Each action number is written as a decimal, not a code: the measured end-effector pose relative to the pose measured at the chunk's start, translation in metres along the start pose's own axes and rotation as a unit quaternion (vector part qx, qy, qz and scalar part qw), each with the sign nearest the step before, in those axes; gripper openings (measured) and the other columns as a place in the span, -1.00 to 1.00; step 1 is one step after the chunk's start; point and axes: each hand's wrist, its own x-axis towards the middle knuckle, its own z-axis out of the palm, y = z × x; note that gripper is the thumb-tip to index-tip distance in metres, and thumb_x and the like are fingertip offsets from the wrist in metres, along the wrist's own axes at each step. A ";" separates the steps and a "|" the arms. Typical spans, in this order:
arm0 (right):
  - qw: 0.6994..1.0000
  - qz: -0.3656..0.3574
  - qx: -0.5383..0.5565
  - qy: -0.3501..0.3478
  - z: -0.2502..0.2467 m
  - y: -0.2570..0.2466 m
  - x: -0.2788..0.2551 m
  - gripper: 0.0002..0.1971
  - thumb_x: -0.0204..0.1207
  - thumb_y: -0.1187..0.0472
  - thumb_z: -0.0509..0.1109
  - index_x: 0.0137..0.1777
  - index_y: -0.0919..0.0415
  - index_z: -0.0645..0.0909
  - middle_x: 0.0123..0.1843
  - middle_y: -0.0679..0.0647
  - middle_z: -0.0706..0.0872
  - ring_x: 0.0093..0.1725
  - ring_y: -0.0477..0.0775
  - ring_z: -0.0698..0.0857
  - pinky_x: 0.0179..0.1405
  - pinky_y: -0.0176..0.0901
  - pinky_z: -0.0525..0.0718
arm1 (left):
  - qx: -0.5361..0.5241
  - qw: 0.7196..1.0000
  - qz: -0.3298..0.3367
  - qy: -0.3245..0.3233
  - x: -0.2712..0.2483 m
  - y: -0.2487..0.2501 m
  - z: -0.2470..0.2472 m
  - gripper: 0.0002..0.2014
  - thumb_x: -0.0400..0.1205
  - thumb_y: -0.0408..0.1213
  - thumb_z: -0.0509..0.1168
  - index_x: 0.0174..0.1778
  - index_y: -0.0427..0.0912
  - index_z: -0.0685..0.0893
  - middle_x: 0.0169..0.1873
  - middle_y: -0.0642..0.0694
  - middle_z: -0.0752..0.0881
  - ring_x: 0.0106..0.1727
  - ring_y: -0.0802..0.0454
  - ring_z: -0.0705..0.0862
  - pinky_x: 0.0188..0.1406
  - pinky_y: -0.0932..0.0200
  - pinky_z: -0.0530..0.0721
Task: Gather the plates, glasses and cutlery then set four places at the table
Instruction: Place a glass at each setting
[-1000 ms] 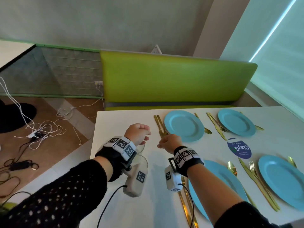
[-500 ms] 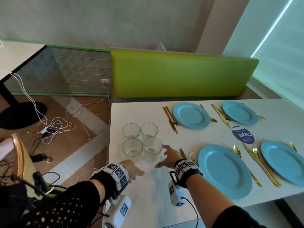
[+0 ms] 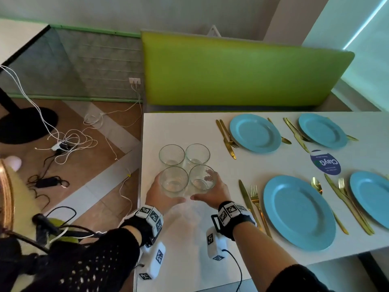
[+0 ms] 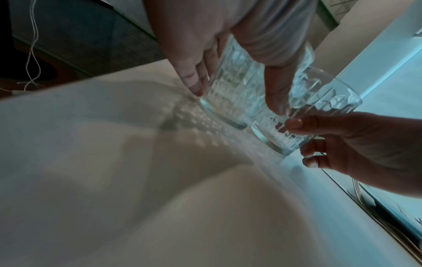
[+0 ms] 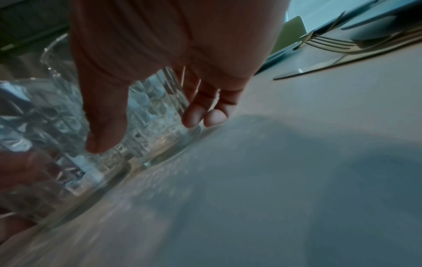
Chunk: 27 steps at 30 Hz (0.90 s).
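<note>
Four clear patterned glasses stand clustered at the left end of the white table [image 3: 189,127]. My left hand [image 3: 162,192] grips the near-left glass [image 3: 173,182], thumb on one side and fingers on the other. My right hand [image 3: 212,190] grips the near-right glass [image 3: 202,180] the same way. The two far glasses [image 3: 171,154] [image 3: 197,153] stand untouched just behind. In the left wrist view my left hand [image 4: 235,99] wraps its glass [image 4: 230,86], whose base is at the tabletop. The right wrist view has my right hand [image 5: 148,131] round its glass [image 5: 155,108].
Four blue plates [image 3: 255,132] [image 3: 322,130] [image 3: 299,211] [image 3: 370,197] lie to the right, each flanked by gold cutlery; a knife [image 3: 244,192] and fork [image 3: 255,199] lie close to my right wrist. A blue round sticker [image 3: 325,162] sits between the plates. A green bench [image 3: 242,68] stands behind the table, and cables [image 3: 63,140] lie on the floor to the left.
Half a second ago both hands were short of the glasses and held nothing. They have moved forward, and each now grips one near glass.
</note>
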 end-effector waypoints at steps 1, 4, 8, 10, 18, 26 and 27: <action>1.000 -0.002 -0.005 0.004 0.001 0.000 0.000 -0.08 0.10 0.05 0.71 0.47 0.04 0.34 0.34 -0.01 0.63 0.33 0.04 0.59 0.24 -0.28 0.48 | -0.011 1.000 0.007 0.010 0.002 -0.003 0.003 0.03 0.17 -0.31 0.69 0.55 -0.10 0.31 0.45 -0.09 0.51 0.48 -0.08 0.48 0.42 0.12 0.45; 1.000 0.000 -0.014 0.014 0.004 0.003 0.000 -0.19 0.15 0.05 0.69 0.40 0.05 0.40 0.30 -0.02 0.64 0.28 0.05 0.62 0.18 -0.29 0.50 | -0.014 1.000 0.006 0.024 0.004 -0.005 0.006 -0.05 0.20 -0.28 0.67 0.50 -0.12 0.37 0.41 -0.09 0.56 0.44 -0.07 0.53 0.38 0.15 0.48; 1.000 0.005 -0.016 0.023 -0.001 0.007 -0.009 -0.22 0.17 0.04 0.67 0.39 0.06 0.41 0.26 -0.03 0.65 0.25 0.03 0.62 0.11 -0.33 0.47 | -0.013 0.999 0.019 0.026 -0.001 -0.002 0.010 -0.12 0.22 -0.27 0.65 0.46 -0.13 0.41 0.39 -0.08 0.58 0.40 -0.06 0.57 0.35 0.13 0.53; 0.999 0.012 -0.009 0.034 -0.011 0.010 -0.013 -0.23 0.17 0.05 0.67 0.38 0.06 0.42 0.25 -0.02 0.65 0.25 0.04 0.62 0.09 -0.31 0.49 | 0.002 0.999 0.037 0.009 -0.005 0.004 0.013 -0.12 0.23 -0.26 0.65 0.47 -0.14 0.40 0.41 -0.09 0.57 0.40 -0.07 0.56 0.35 0.16 0.50; 0.983 0.070 0.067 0.157 -0.111 0.027 -0.013 -0.31 0.18 0.16 0.68 0.30 0.14 0.48 0.08 -0.04 0.57 0.08 -0.03 0.57 0.08 -0.28 0.50 | 0.055 0.983 0.155 -0.078 -0.019 0.077 0.050 -0.13 0.24 -0.17 0.64 0.47 -0.10 0.42 0.35 -0.08 0.62 0.33 -0.03 0.61 0.24 0.27 0.49; 0.950 0.127 0.071 0.277 -0.259 0.096 0.008 -0.28 0.19 0.07 0.67 0.34 0.19 0.47 0.27 0.15 0.64 0.28 0.18 0.62 0.26 -0.11 0.54 | 0.056 0.966 0.218 -0.128 -0.011 0.181 0.139 -0.11 0.26 -0.15 0.63 0.50 -0.08 0.37 0.36 -0.07 0.61 0.36 -0.04 0.60 0.18 0.32 0.46; 0.947 0.136 0.069 0.283 -0.277 0.110 0.014 -0.27 0.18 0.06 0.67 0.35 0.19 0.48 0.28 0.15 0.65 0.28 0.18 0.62 0.25 -0.12 0.56 | 0.055 0.965 0.220 -0.134 -0.009 0.193 0.154 -0.12 0.27 -0.16 0.63 0.50 -0.10 0.37 0.37 -0.07 0.60 0.37 -0.04 0.58 0.20 0.31 0.45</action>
